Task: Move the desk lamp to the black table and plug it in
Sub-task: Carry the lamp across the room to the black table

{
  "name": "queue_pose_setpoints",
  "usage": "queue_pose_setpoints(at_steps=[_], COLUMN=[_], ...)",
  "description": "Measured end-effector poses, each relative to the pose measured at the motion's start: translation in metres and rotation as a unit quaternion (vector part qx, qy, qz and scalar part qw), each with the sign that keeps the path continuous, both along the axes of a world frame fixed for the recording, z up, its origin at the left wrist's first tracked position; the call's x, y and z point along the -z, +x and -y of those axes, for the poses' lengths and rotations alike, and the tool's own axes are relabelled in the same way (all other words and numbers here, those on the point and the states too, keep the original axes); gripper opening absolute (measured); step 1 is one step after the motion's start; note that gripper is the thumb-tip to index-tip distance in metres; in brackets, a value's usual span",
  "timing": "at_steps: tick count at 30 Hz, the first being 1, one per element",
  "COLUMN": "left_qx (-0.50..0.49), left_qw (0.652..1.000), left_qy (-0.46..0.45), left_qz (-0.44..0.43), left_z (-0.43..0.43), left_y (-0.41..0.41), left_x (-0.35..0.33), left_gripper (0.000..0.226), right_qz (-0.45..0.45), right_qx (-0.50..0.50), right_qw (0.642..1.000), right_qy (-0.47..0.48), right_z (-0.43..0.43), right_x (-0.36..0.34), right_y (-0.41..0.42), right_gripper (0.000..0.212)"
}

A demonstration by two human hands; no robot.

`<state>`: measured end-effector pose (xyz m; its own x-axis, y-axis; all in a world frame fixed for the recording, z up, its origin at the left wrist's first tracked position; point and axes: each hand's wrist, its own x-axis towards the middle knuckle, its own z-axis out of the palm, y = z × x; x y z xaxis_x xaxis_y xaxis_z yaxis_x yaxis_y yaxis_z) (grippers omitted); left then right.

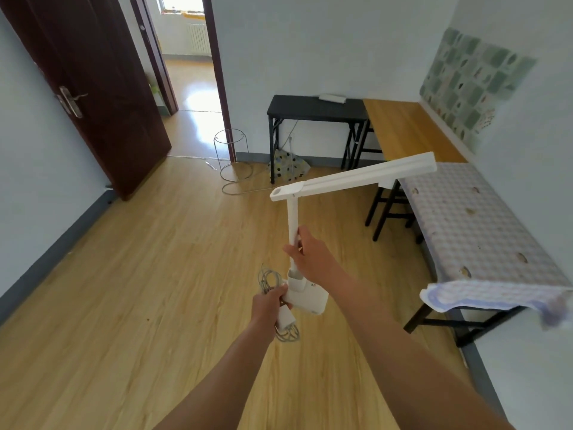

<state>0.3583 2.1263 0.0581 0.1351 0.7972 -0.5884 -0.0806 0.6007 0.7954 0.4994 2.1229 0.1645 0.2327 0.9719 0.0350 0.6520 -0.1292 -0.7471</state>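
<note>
Head view: your right hand [310, 254] grasps the desk lamp [356, 178] by its stem, in mid-air, well apart from the black table [316, 108]; your left hand [268, 302] clutches the coiled cord [269, 279]. Loose loops may slip free and snag.

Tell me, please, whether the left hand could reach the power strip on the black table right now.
Probably not yet. The left hand grips the coiled cord and plug, and the power strip lies at the back of the black table across the room. Only bare floor lies between.
</note>
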Motion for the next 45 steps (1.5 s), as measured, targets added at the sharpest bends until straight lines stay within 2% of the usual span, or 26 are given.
queue_pose_setpoints(at_steps=[7, 20, 36, 45], left_qx=[0.026, 0.074, 0.005, -0.023], left_qw=[1.000, 0.997, 0.999, 1.000], left_qy=[-0.009, -0.022, -0.020, -0.006], left_qz=[0.011, -0.015, -0.041, -0.017], left_z=[-0.026, -0.068, -0.148, -0.178], left_y=[0.010, 0.062, 0.176, 0.244], left_x=[0.006, 0.025, 0.007, -0.010], left_gripper=[0.018, 0.018, 0.020, 0.013], right_qz=[0.010, 0.003, -0.052, -0.044], right_qx=[0.028, 0.052, -0.001, -0.021], right_qw=[1.000, 0.998, 0.998, 0.999], right_qy=[-0.008, -0.034, -0.028, -0.002], right_z=[-0.018, -0.063, -0.158, -0.191], right_x=[0.002, 0.030, 0.026, 0.012], right_y=[0.006, 0.063, 0.180, 0.248], right_gripper=[0.033, 0.024, 0.027, 0.026])
